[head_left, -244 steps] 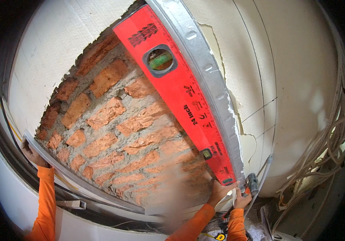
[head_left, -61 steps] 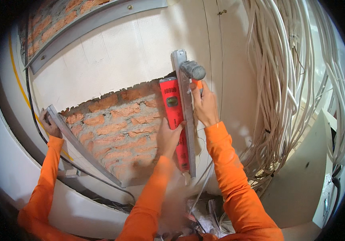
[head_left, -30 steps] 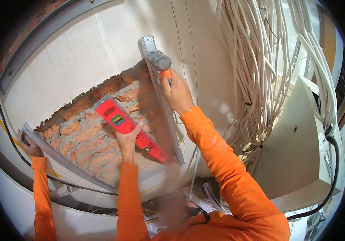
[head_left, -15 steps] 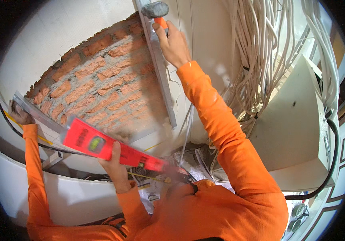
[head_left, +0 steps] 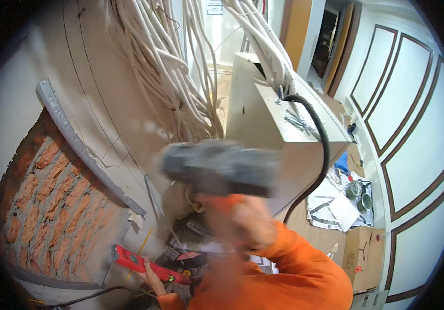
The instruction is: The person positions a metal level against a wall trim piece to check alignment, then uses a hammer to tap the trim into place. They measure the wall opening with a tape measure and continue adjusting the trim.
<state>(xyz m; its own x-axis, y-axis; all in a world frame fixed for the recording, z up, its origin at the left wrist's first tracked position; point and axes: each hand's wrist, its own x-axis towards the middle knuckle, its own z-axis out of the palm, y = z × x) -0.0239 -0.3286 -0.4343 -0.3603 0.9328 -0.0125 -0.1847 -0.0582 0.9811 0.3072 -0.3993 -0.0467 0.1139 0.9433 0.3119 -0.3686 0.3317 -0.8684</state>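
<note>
Gripping the orange handle [head_left: 221, 202] of a blurred, dark-grey, blunt-headed hammer [head_left: 217, 165] at the middle of the frame, the person's right hand [head_left: 253, 223] has a tool that looks head-heavy and probably steadiest held low on the handle. At lower left of centre, the left hand [head_left: 152, 279] wraps a long red spirit level [head_left: 130, 259], likely stiff and fairly light, best taken mid-body, off its vials. Beyond, a grey metal strip [head_left: 83, 147] borders rough orange brickwork [head_left: 51, 191] at left, with looped white cables [head_left: 155, 62] above centre.
</note>
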